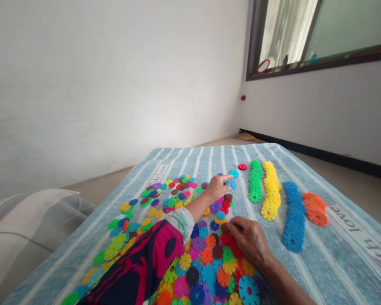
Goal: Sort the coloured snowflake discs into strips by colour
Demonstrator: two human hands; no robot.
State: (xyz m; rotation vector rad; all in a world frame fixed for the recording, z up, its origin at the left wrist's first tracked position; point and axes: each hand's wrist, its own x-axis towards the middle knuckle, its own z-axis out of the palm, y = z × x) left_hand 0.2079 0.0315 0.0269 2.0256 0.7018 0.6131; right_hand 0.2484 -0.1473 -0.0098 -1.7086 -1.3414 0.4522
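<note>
My left hand [218, 187] reaches over the far edge of a scattered pile of colourful notched plastic discs [206, 254]. Its thumb and forefinger close on a light blue disc [231, 184]. Just beyond lies another light blue disc [234, 173], with a red disc [242, 167] to its right. My right hand [250, 239] rests at the right side of the pile, fingers curled with the tips together by a brown disc. Whether anything is between them is hidden. Red discs [230, 243] show beneath that hand.
Overlapping rows of green discs [255, 182], yellow discs [271, 190], blue discs [294, 216] and orange discs [316, 209] lie to the right. All rest on a blue-and-white striped cloth [346, 254]. A pale draped fabric [34, 233] is at the left; walls stand behind.
</note>
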